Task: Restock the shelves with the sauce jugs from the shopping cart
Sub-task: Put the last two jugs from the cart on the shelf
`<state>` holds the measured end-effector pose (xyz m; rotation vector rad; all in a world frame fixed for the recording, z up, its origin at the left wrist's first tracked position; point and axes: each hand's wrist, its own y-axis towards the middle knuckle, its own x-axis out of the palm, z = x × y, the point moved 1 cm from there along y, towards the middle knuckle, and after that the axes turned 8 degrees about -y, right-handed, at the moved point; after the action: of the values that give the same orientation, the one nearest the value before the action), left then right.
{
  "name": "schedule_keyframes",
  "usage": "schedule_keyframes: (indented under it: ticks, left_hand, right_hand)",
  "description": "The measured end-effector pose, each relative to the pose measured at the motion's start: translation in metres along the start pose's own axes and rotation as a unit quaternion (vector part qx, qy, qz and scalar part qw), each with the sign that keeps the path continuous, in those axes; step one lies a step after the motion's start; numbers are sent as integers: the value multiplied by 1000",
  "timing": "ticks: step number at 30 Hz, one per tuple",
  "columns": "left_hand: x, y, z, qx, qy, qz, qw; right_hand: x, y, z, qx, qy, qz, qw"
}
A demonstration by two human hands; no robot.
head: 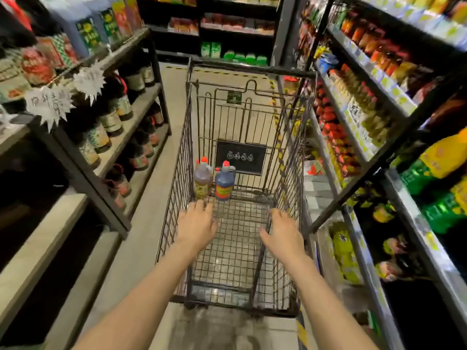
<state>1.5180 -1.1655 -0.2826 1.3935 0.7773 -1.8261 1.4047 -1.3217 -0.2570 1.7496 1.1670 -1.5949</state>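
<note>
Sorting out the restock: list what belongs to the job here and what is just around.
Job: amber jug, dark jug, shopping cart, left shelves, left hand, right hand.
Around: green bottles, right shelves.

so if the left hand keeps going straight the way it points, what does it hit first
Most likely the amber jug, standing just beyond the left hand's fingertips at the far left of the cart. The dark jug stands to its right. Depth is hard to judge.

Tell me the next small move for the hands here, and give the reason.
Probably reach the left hand forward to grip the amber sauce jug. Both hands are open and hold nothing, and that jug stands upright just beyond the left fingertips, beside the dark sauce jug at the far end of the shopping cart.
</note>
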Motion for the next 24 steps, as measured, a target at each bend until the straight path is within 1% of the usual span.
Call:
schedule_keyframes:
  ticks: [3, 6, 10, 13, 19, 24]
  left_hand:
    - [14, 37, 4, -27, -1, -6, 1000]
    - [28, 74, 2, -62, -33, -2, 998]
    - [55, 118, -14, -112, -83, 19, 990]
    - [84, 151, -31, -131, -114, 23, 984]
    - [166, 220, -81, -188, -169, 17, 967]
    - [230, 262, -121, -226, -238, 45, 943]
  right_hand:
    - [5, 41, 10, -12, 6, -26, 1000]
    - [14, 85, 16, -16, -6, -48, 999]
    - [38, 139, 13, 2, -5, -103, 995]
    - [63, 180, 8, 15, 5, -124, 992]
    - [139, 271, -7, 28, 30, -159, 986]
    - [214, 325, -20, 44, 102, -141, 984]
